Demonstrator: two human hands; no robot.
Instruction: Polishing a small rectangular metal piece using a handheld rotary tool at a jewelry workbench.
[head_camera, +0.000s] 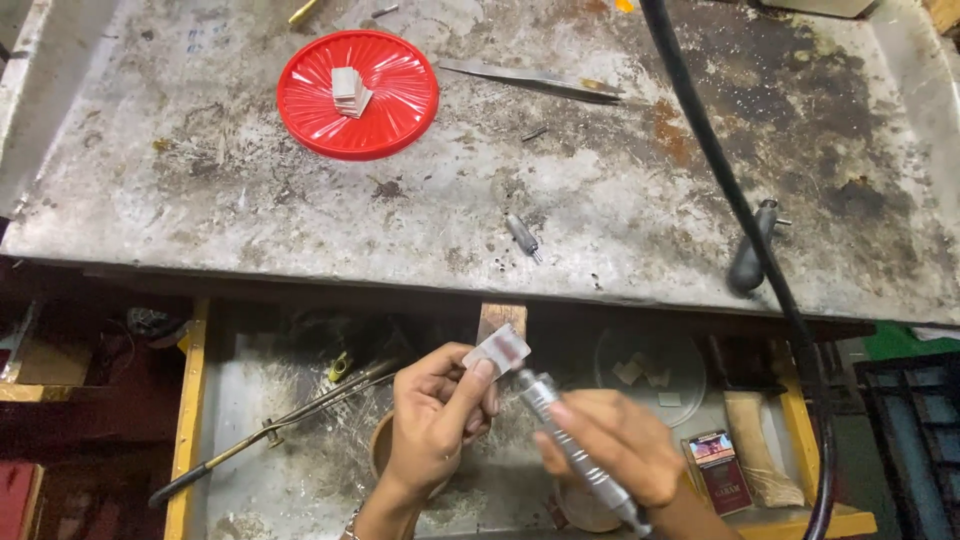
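While the scarred metal bench (600, 180) and red lid (357, 95) sit idle, the right hand (610, 445) grips a rotary handpiece (570, 440), tip at the small plate (497, 351) pinched by the left hand (435, 420) over the drawer. Looks mid-grinding; next needs steady contact.

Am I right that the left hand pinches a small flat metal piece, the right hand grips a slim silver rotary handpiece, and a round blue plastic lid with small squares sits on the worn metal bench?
Not quite: the round plastic lid is red, not blue, as the head view shows. The rest holds: the left hand pinches the small flat metal piece, the right hand grips the slim silver rotary handpiece, and the lid with small squares sits on the worn metal bench.
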